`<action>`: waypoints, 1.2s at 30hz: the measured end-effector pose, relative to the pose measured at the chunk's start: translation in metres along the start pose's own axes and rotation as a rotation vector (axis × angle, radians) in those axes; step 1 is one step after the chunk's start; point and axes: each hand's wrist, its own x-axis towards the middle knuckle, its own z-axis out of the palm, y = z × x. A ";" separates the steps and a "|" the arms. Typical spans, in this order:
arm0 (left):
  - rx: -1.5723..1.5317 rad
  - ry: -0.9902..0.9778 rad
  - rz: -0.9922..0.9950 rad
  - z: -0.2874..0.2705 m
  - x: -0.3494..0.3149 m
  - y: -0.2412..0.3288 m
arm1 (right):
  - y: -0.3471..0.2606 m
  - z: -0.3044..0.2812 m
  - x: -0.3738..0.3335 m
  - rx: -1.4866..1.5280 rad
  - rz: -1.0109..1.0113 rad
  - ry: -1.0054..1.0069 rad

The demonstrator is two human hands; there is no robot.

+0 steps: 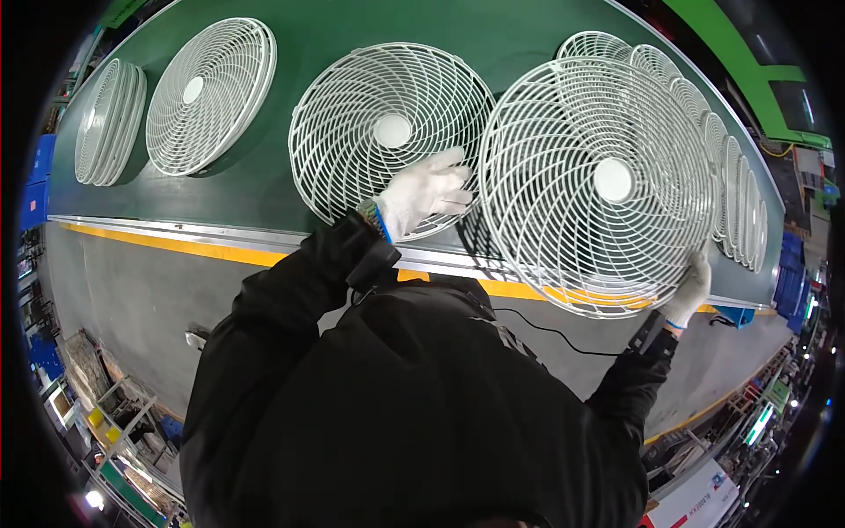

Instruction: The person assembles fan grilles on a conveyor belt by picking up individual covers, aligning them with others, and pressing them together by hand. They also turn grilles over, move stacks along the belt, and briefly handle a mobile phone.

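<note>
Both of my hands wear white gloves. My right hand point(689, 292) is closed on the lower right rim of a round white fan grille point(613, 180). That grille is raised and tilted, with its near edge over the front edge of the green table. My left hand point(426, 194) has its fingers stretched out and apart over the lower right part of a second fan grille point(393, 131), which lies on the table. Whether the left fingertips touch this grille or the raised one beside it, I cannot tell.
Farther left on the green table point(290, 35) lie a stack of grilles point(211, 97) and another leaning stack point(112, 121). Several more grilles point(732, 189) overlap along the right side. A metal rail point(176, 231) edges the table. A thin black cable point(563, 339) hangs near my right forearm.
</note>
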 end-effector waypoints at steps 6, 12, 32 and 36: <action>0.020 -0.177 0.021 0.023 -0.029 0.039 | 0.010 -0.005 0.000 0.185 0.126 -0.083; 0.012 -0.054 0.038 0.021 -0.045 0.038 | 0.002 0.012 0.003 0.196 0.116 -0.127; 0.345 0.100 0.407 0.043 -0.066 0.076 | 0.030 -0.010 0.067 0.034 0.676 -0.328; 0.489 0.147 0.515 0.043 -0.067 0.084 | 0.040 -0.015 0.068 0.067 0.810 -0.408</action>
